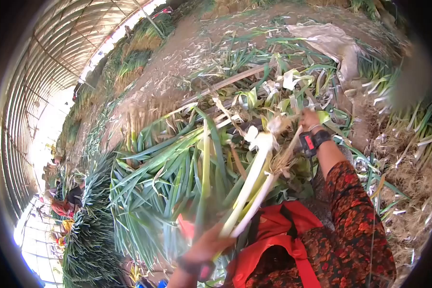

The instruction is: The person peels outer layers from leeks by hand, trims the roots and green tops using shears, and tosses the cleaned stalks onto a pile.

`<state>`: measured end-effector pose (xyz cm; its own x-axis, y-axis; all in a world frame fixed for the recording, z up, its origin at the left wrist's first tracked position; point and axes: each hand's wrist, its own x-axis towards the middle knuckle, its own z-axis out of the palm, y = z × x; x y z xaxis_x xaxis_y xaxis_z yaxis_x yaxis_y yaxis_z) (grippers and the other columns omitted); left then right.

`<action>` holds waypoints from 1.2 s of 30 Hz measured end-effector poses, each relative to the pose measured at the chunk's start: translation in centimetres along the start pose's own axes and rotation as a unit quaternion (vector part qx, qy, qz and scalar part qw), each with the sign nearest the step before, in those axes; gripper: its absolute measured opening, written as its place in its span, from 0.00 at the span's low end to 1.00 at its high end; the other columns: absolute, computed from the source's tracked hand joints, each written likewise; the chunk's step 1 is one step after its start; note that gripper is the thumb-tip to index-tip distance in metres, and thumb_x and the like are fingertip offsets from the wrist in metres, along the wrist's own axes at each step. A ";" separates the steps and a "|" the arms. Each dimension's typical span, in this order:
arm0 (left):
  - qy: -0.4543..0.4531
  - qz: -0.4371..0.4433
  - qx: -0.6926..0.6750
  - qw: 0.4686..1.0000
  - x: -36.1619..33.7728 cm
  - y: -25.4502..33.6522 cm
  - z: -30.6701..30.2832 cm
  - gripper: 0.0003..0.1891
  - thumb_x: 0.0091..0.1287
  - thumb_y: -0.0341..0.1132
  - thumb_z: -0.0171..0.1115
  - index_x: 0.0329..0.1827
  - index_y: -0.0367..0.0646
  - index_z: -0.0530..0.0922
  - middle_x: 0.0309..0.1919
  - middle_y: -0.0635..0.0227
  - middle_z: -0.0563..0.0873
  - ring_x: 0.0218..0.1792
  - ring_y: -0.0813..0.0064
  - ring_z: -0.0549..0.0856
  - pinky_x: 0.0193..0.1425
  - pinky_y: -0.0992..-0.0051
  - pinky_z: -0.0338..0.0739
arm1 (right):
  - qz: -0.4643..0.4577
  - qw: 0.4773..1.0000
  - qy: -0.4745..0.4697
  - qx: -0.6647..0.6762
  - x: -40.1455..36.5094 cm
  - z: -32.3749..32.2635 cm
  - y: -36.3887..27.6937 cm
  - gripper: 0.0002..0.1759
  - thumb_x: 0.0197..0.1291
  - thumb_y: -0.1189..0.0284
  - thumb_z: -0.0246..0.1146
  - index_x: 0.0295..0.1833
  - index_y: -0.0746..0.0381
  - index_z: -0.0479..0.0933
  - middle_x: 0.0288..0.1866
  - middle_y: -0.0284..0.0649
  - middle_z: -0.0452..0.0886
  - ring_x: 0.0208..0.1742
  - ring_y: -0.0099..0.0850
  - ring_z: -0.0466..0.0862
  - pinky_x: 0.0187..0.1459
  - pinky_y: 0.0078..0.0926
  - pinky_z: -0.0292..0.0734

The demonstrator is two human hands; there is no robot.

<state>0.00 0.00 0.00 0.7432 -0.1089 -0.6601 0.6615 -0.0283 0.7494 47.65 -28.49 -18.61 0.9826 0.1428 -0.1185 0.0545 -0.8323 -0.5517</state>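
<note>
My left hand [209, 242], partly blurred, is closed around the pale shanks of a few large green onions [248, 192]. Their white root ends point up and away from me. My right hand [311, 119] is at the root end, fingers curled together on a dry, brownish outer leaf [289, 152] beside the stalks. A black device with red marks [313, 140] is strapped to my right wrist. Under and left of my left hand lies a big heap of green onions [153, 187], their long leaves spread toward me.
Stripped leaves and peelings [288, 89] litter the ground ahead. A pale plastic sheet [329, 43] lies at the upper right. More green onions with roots [403, 144] are piled at right. A tall stack [91, 240] stands at lower left, near another person [65, 206]. Arched ribs [53, 62] form the roof.
</note>
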 end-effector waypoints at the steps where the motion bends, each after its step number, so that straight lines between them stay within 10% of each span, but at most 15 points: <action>1: -0.018 -0.009 -0.030 0.999 -0.4 0.1 0.3 0.23 0.67 0.33 0.66 0.62 0.39 0.69 0.35 0.68 0.80 0.33 0.77 0.80 0.39 0.78 0.75 | 0.051 0.995 0.015 0.088 -1.0 -2.5 -0.2 0.31 0.64 0.46 0.55 0.59 0.59 0.78 0.44 0.51 0.85 0.46 0.45 0.86 0.50 0.35 0.79; 6: -0.078 -0.030 -0.079 0.993 -0.2 -1.7 -2.5 0.22 0.66 0.29 0.65 0.61 0.37 0.69 0.36 0.66 0.80 0.36 0.75 0.81 0.40 0.75 0.76 | -0.059 0.983 -0.036 0.167 -8.0 -7.2 -9.8 0.39 0.64 0.39 0.51 0.53 0.67 0.79 0.48 0.51 0.84 0.52 0.44 0.83 0.56 0.34 0.75; 11: -0.113 -0.023 -0.095 0.989 0.5 -2.9 -3.6 0.23 0.64 0.28 0.65 0.61 0.36 0.69 0.37 0.65 0.79 0.37 0.71 0.82 0.40 0.71 0.76 | -0.207 0.742 -0.200 0.605 -15.5 -1.3 -14.7 0.40 0.66 0.37 0.49 0.64 0.63 0.72 0.55 0.38 0.80 0.51 0.31 0.81 0.58 0.29 0.73; 14: -0.086 -0.036 -0.067 0.993 -0.4 -3.2 -4.1 0.24 0.64 0.29 0.66 0.61 0.35 0.69 0.37 0.64 0.79 0.37 0.70 0.82 0.39 0.71 0.76 | -0.012 0.618 -0.233 0.751 -19.8 -3.2 -17.9 0.34 0.68 0.41 0.49 0.56 0.61 0.78 0.42 0.34 0.82 0.42 0.29 0.81 0.48 0.26 0.75; 17: -0.101 -0.014 -0.085 0.991 -1.4 -5.0 -5.0 0.25 0.64 0.32 0.66 0.61 0.35 0.69 0.37 0.65 0.79 0.36 0.71 0.81 0.38 0.72 0.75 | -0.066 0.847 -0.147 0.506 -17.5 -5.1 -16.9 0.32 0.68 0.42 0.51 0.46 0.62 0.80 0.30 0.34 0.80 0.34 0.28 0.81 0.38 0.28 0.75; 20: -0.037 0.006 -0.110 0.993 -3.3 -5.4 -4.2 0.23 0.65 0.33 0.66 0.60 0.36 0.69 0.35 0.66 0.80 0.36 0.74 0.80 0.39 0.74 0.74 | -0.207 0.930 0.026 0.302 -13.0 -6.5 -15.9 0.33 0.66 0.41 0.53 0.40 0.64 0.80 0.23 0.41 0.79 0.28 0.35 0.80 0.33 0.34 0.74; 33: 0.033 0.004 0.035 0.999 -5.1 -1.5 -2.4 0.18 0.68 0.30 0.63 0.58 0.36 0.71 0.36 0.68 0.82 0.33 0.80 0.81 0.38 0.78 0.76 | -0.127 0.962 0.229 -0.078 -1.2 -12.6 -10.6 0.22 0.62 0.52 0.59 0.41 0.62 0.79 0.37 0.51 0.83 0.42 0.51 0.83 0.45 0.46 0.78; 36: 0.106 -0.013 0.094 0.990 -5.6 -3.2 -3.3 0.20 0.67 0.29 0.64 0.61 0.38 0.72 0.37 0.70 0.83 0.33 0.82 0.81 0.36 0.79 0.75 | -0.184 0.920 0.098 -0.332 -0.7 -13.9 -9.8 0.18 0.57 0.57 0.62 0.40 0.61 0.83 0.46 0.49 0.82 0.50 0.48 0.81 0.53 0.46 0.76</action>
<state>-5.97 3.99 1.17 0.7442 0.1053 -0.6596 0.6647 -0.2145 0.7157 48.87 -27.89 -1.59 0.8856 0.4349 0.1631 0.4218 -0.9001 0.1093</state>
